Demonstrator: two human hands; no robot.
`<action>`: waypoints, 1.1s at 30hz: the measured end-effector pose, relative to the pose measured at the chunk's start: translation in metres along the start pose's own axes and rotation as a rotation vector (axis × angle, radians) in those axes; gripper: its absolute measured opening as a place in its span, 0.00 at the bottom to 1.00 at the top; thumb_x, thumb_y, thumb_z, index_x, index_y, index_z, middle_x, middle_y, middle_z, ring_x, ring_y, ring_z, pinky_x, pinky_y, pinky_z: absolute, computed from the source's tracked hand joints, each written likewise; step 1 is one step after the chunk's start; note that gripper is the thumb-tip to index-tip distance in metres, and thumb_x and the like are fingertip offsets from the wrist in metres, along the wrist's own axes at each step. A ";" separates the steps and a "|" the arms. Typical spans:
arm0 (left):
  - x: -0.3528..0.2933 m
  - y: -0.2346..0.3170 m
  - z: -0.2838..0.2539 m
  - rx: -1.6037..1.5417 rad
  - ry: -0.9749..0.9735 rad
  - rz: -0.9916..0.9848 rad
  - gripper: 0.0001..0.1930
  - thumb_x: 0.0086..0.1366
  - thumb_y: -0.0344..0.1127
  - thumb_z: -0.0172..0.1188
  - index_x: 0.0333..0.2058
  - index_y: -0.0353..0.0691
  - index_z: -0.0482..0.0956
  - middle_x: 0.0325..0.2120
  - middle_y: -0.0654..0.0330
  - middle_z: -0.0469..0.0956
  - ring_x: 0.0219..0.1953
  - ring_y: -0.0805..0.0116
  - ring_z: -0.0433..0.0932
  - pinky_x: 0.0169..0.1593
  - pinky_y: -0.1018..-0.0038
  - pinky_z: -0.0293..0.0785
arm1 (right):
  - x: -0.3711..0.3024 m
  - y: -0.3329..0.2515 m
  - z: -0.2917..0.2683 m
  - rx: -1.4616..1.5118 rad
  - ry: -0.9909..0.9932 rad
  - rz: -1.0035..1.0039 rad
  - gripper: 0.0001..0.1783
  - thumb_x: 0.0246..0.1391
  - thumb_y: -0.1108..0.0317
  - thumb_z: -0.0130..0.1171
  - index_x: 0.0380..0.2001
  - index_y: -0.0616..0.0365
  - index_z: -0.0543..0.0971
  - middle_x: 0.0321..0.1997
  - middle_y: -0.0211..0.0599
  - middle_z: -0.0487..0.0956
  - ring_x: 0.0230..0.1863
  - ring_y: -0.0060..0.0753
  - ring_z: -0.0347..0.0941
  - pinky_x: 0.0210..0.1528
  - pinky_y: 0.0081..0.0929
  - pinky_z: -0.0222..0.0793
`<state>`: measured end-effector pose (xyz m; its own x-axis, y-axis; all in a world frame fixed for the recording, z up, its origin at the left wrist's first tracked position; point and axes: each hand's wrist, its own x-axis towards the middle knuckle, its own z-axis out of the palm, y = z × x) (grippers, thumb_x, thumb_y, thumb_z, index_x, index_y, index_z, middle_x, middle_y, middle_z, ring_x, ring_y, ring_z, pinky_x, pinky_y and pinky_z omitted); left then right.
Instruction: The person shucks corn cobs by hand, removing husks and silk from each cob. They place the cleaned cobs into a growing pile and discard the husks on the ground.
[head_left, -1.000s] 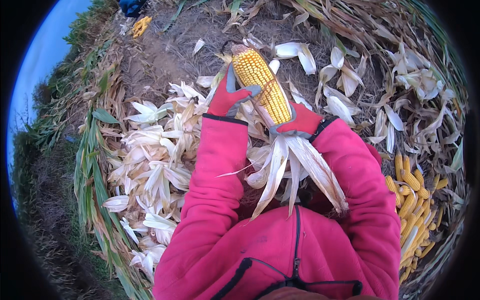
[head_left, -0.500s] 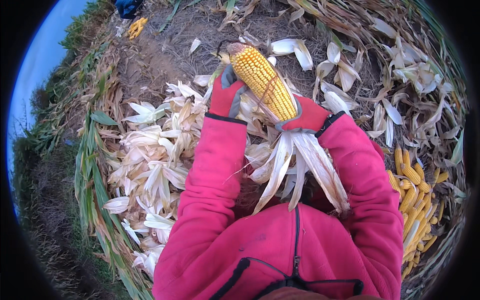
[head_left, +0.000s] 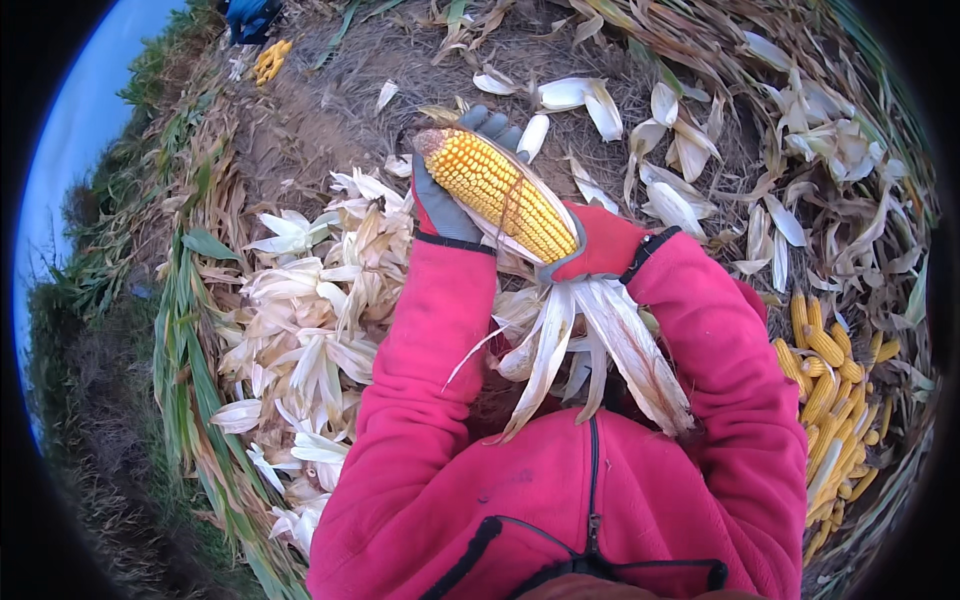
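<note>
A large yellow ear of corn (head_left: 500, 195) lies tilted between my hands, with its brownish tip toward the upper left. My left hand (head_left: 436, 200), in a red and grey glove, cradles the tip half from beneath. Its grey fingers show beyond the far side of the ear. My right hand (head_left: 600, 243), in a matching glove, is closed around the base. Peeled pale husk leaves (head_left: 630, 345) hang down from under that hand, in front of my jacket. A thin reddish strand of silk clings across the kernels.
A heap of dry husks (head_left: 300, 320) lies to the left. Several husked ears (head_left: 835, 410) are piled at the right, with loose husks (head_left: 680, 140) beyond. Cut stalks (head_left: 185, 330) line the left side. A smaller corn pile (head_left: 271, 62) is near something blue (head_left: 250, 18) far off.
My left hand has changed from gripping the tip side with curled fingers to lying under the ear, fingers extended beyond it. The ear has turned flatter, its tip shifting left and down.
</note>
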<state>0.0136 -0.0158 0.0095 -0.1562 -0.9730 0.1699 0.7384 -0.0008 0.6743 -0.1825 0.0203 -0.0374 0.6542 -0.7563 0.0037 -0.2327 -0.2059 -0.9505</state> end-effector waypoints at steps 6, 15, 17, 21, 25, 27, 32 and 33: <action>0.001 0.016 -0.001 -0.080 -0.259 -0.100 0.41 0.54 0.68 0.50 0.53 0.36 0.66 0.47 0.44 0.71 0.53 0.45 0.67 0.54 0.50 0.66 | 0.004 -0.020 -0.003 0.203 -0.369 0.246 0.40 0.36 0.62 0.71 0.55 0.56 0.67 0.47 0.34 0.77 0.45 0.22 0.72 0.45 0.23 0.69; -0.002 0.020 -0.015 -0.154 -0.141 -0.063 0.18 0.66 0.51 0.43 0.24 0.47 0.68 0.19 0.65 0.63 0.24 0.68 0.61 0.31 0.70 0.61 | 0.004 -0.003 0.012 0.236 -0.455 0.270 0.40 0.35 0.65 0.72 0.55 0.56 0.68 0.52 0.36 0.75 0.53 0.27 0.69 0.58 0.29 0.61; 0.003 0.024 -0.031 0.059 -0.234 -0.034 0.18 0.66 0.52 0.45 0.26 0.45 0.70 0.19 0.64 0.68 0.21 0.68 0.65 0.29 0.70 0.65 | 0.005 -0.002 0.014 0.207 -0.455 0.245 0.41 0.35 0.65 0.72 0.56 0.56 0.67 0.52 0.36 0.74 0.53 0.28 0.69 0.59 0.29 0.61; 0.004 0.017 -0.035 0.107 0.110 0.015 0.24 0.68 0.54 0.38 0.16 0.48 0.58 0.12 0.67 0.54 0.15 0.69 0.57 0.24 0.69 0.57 | 0.004 -0.004 0.023 0.174 -0.404 0.179 0.42 0.35 0.61 0.72 0.56 0.55 0.67 0.52 0.37 0.74 0.53 0.28 0.69 0.58 0.28 0.61; -0.004 0.015 -0.026 0.410 0.157 0.224 0.23 0.69 0.55 0.40 0.18 0.49 0.63 0.11 0.68 0.63 0.14 0.77 0.62 0.20 0.77 0.58 | 0.010 0.001 0.045 0.241 -0.224 0.374 0.49 0.37 0.53 0.71 0.61 0.56 0.60 0.53 0.42 0.74 0.54 0.31 0.69 0.57 0.29 0.62; 0.000 0.006 -0.035 0.508 0.394 0.241 0.24 0.68 0.58 0.40 0.23 0.46 0.67 0.12 0.67 0.65 0.15 0.76 0.64 0.21 0.78 0.59 | 0.013 0.008 0.053 0.187 0.000 0.213 0.54 0.35 0.49 0.71 0.62 0.58 0.56 0.56 0.45 0.71 0.57 0.34 0.67 0.58 0.29 0.62; 0.002 -0.007 -0.015 0.682 0.536 0.186 0.26 0.66 0.62 0.41 0.26 0.42 0.68 0.14 0.65 0.67 0.16 0.73 0.66 0.23 0.76 0.62 | 0.017 -0.025 0.049 0.322 0.406 0.079 0.53 0.36 0.51 0.71 0.62 0.63 0.56 0.55 0.47 0.71 0.57 0.32 0.67 0.59 0.28 0.62; 0.002 -0.012 -0.016 0.749 0.531 0.209 0.26 0.65 0.62 0.41 0.26 0.42 0.68 0.14 0.64 0.67 0.16 0.73 0.66 0.23 0.76 0.62 | 0.021 -0.014 0.050 0.321 0.419 0.059 0.54 0.35 0.51 0.72 0.61 0.63 0.57 0.55 0.46 0.71 0.57 0.33 0.67 0.58 0.29 0.62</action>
<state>0.0144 -0.0216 -0.0095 0.3881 -0.9146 0.1140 0.0752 0.1547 0.9851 -0.1297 0.0384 -0.0391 0.2874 -0.9578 0.0083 0.0142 -0.0044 -0.9999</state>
